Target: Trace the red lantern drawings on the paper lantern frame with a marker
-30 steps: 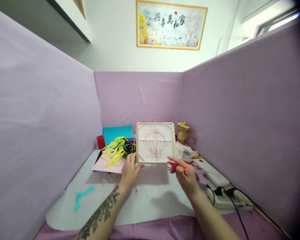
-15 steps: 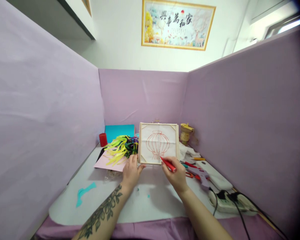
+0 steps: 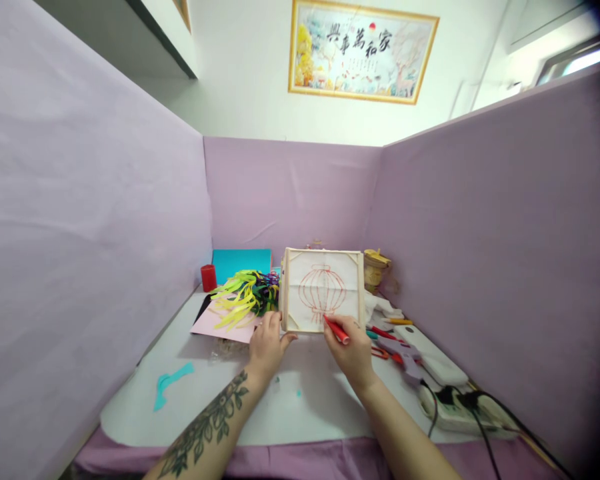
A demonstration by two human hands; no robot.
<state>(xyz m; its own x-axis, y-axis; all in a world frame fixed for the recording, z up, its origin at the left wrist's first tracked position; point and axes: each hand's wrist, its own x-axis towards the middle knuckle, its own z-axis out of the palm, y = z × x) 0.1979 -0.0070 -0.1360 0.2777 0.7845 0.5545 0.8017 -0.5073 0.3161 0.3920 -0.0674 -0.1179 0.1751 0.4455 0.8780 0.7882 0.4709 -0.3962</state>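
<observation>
A wooden frame (image 3: 286, 293) with white paper or cloth stands tilted up on the table, and a red lantern outline (image 3: 322, 288) is drawn on its face. My left hand (image 3: 267, 343) grips the frame's lower left corner, thumb along the bottom edge. In my right hand (image 3: 353, 353) is a red marker (image 3: 337, 330), pinched between thumb and fingers. Its tip meets the sheet at the short fringe lines under the lantern. The fingers of my left hand behind the frame's edge are partly hidden.
Left of the frame lie yellow and dark ribbon strips (image 3: 240, 293) on pink paper (image 3: 220, 323), near a red cup-like object (image 3: 209, 278). Blue-green cut paper (image 3: 167, 383) lies front left. At right are a glue gun (image 3: 405, 353), a white box (image 3: 433, 357) and a corded power strip (image 3: 450, 407).
The frame has shifted slightly right with my left hand at its corner. The marker tip has moved a little left across the lantern's fringe. The camera view has also shifted slightly.
</observation>
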